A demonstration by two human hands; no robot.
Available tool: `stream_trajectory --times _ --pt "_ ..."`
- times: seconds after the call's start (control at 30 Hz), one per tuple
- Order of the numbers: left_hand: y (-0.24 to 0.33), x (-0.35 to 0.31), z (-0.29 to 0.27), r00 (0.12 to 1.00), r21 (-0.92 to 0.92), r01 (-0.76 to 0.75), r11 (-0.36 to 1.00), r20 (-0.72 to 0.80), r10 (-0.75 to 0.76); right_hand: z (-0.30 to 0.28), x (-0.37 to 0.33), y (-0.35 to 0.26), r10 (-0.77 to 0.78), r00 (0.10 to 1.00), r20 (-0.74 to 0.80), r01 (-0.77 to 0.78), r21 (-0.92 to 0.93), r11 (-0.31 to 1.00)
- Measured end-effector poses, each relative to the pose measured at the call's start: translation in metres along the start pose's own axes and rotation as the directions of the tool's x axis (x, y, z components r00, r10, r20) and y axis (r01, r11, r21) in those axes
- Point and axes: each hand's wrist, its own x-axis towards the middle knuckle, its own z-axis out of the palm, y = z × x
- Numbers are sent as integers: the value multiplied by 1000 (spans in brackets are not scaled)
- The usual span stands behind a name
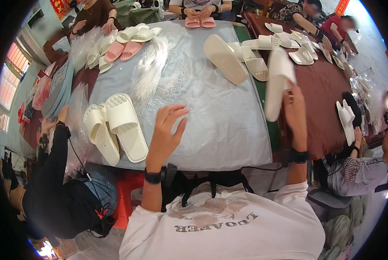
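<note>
A white slipper (273,93), smeared by motion, is raised over the right side of the table in my right hand (295,115), whose fingers close on its edge. My left hand (164,134) is over the near middle of the table with its fingers apart, holding nothing. Just left of it lie cream slippers (126,128) with quilted straps, one partly hidden behind the others. Farther off, near the raised slipper, a beige slipper (225,59) shows its patterned sole and leans by more white slippers (254,65).
Thin clear strips or ties (152,69) lie heaped on the grey table cover (220,134). Pink slippers (131,50) and white ones sit at the far left beside clear plastic bags (79,112). Co-workers handle slippers around the table; a brown tabletop (319,104) adjoins on the right.
</note>
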Motion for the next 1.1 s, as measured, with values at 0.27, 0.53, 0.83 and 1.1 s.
stream_trajectory --times 0.27,0.53,0.83,1.1 --pt "-55 102 65 963 -268 -78 960 228 142 141 -54 -37 -328 940 89 333 -42 942" --pt "-119 91 90 893 -384 29 923 424 148 170 -20 -47 -501 748 436 343 392 853" --pt "-141 81 95 960 -479 118 870 279 23 191 62 0 -266 912 314 -7 657 754" --pt "-127 66 104 979 -451 164 877 181 -90 207 -6 -51 -609 725 321 621 79 780"
